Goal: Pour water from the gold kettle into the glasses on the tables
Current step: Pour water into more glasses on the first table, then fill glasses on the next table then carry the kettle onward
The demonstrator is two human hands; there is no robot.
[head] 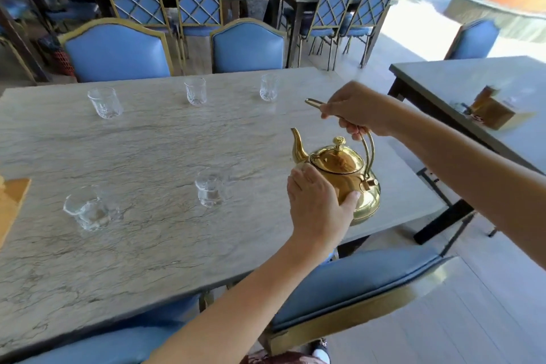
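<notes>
The gold kettle [339, 165] stands upright near the right edge of the grey marble table [141, 245], spout pointing to the far left. My right hand [354, 112] grips the top of its arched handle. My left hand [316, 204] lies flat against the kettle's near side. Several clear glasses stand on the table: three along the far edge [105, 102], [195, 91], [269, 87], and two nearer [210, 190], [85, 211], which appear to hold water.
Blue padded chairs [248, 47] ring the table; one chair back [354, 281] is right below my arms. A second table [478, 83] at the right carries a wooden box [493, 111]. A wooden holder [11, 201] sits at the left edge. More tables and chairs stand behind.
</notes>
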